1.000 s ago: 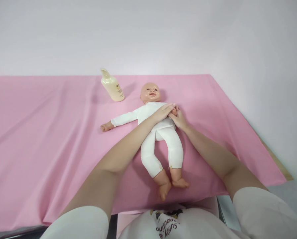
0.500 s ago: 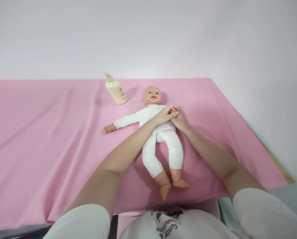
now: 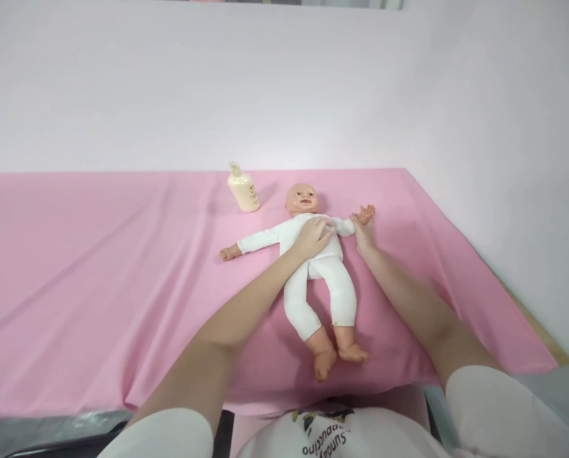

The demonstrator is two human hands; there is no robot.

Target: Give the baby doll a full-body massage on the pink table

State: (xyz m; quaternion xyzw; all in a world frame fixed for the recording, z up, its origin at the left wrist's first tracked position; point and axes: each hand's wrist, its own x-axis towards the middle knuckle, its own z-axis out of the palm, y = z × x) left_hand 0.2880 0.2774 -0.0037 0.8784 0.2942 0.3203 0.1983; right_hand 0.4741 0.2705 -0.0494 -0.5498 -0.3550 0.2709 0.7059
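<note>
A baby doll [image 3: 294,236] in a white suit lies on its back, head at the far end and bare feet towards me. My left hand [image 3: 311,238] rests over the doll's chest with its fingers extended and nothing in them. At the doll's outstretched arm on the right, my right hand [image 3: 364,235] is closed around the wrist, just below the doll's small hand [image 3: 367,214]. The doll's other arm [image 3: 260,239] lies stretched out to the left on the cloth.
A pink cloth [image 3: 170,242] with some creases covers the table. Beyond the doll's head, to the left, stands a cream pump bottle [image 3: 244,192]. A pale wall [image 3: 284,89] rises behind the table, and the table's right edge slants towards me.
The hands have parted: the right moved outward with the doll's arm, which now stretches right instead of lying across the body. The left stays over the chest. The view has tilted slightly up.
</note>
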